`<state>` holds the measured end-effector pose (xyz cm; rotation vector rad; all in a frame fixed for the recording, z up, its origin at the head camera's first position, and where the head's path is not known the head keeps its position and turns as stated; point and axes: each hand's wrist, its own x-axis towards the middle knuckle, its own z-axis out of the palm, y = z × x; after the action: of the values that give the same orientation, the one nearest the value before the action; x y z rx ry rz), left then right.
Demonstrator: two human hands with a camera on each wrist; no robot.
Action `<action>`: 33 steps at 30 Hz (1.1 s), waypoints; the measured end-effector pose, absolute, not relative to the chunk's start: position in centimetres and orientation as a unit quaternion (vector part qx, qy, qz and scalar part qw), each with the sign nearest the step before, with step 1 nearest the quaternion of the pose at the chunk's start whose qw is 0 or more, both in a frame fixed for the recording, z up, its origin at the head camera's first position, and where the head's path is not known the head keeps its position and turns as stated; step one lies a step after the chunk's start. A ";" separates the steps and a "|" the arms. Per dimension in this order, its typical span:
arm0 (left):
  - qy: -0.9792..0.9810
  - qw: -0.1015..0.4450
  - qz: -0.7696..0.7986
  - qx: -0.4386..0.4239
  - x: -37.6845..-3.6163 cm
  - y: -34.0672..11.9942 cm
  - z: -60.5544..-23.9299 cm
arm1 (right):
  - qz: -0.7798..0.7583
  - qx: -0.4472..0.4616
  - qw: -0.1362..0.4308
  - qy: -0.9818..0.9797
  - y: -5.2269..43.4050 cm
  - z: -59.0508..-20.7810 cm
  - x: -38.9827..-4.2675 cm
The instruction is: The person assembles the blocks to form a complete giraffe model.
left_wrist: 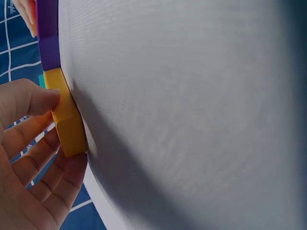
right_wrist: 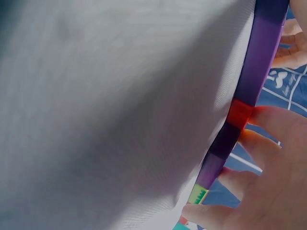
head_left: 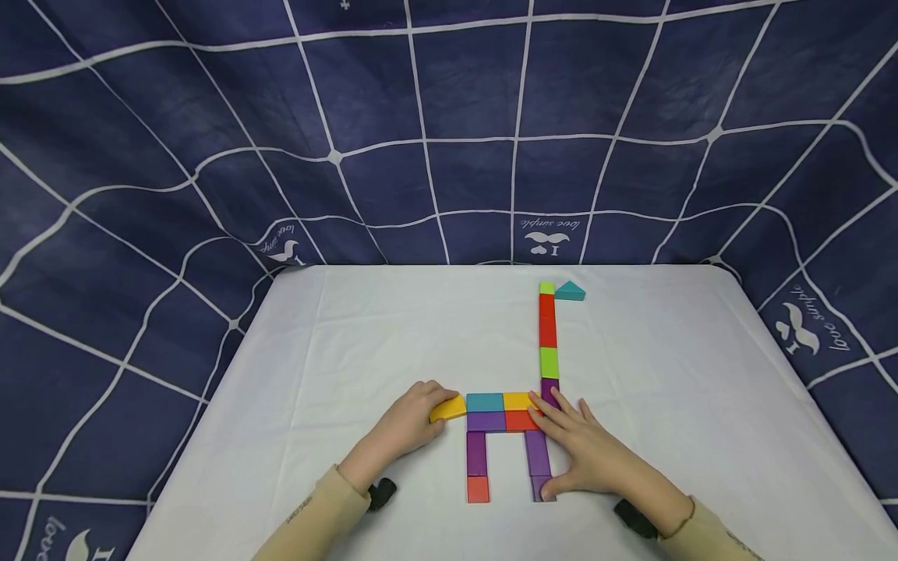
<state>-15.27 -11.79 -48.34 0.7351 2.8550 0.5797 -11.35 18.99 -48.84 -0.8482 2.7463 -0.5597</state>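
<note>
— How are the hands set?
— The left hand (head_left: 407,425) curls round a yellow block (head_left: 449,407), pinching it against the teal block (head_left: 485,402) at the end of the block figure (head_left: 515,421). The right hand (head_left: 585,452) lies flat, fingers spread, on the figure's right leg (head_left: 538,460).
— What's around them?
— A tall neck of blocks (head_left: 547,335) with a teal triangle (head_left: 570,292), all flat on the white table (head_left: 351,343).

Triangle block (head_left: 570,292) right of neck column's (head_left: 548,335) top.
</note>
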 end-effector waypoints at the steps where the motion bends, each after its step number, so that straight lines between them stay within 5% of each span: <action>1: 0.948 0.067 0.192 0.244 -15.3 -11.8 -48.4 | -0.189 -0.288 0.108 0.933 19.0 -48.8 -11.4; 17: 0.938 0.014 0.174 0.299 -13.1 -11.2 -47.5 | -0.196 -0.292 0.103 0.930 18.9 -48.8 -11.4; 25: 0.917 0.085 0.134 0.366 -10.6 -9.8 -47.6 | -0.194 -0.301 0.089 0.929 19.0 -48.7 -11.3; 33: 0.918 0.100 0.129 0.362 -10.4 -9.8 -47.9 | -0.188 -0.296 0.103 0.931 19.0 -48.8 -11.2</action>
<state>-10.44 -9.78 -47.91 1.0710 2.7119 0.3817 -11.17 18.96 -48.77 -0.8719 2.7464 -0.5555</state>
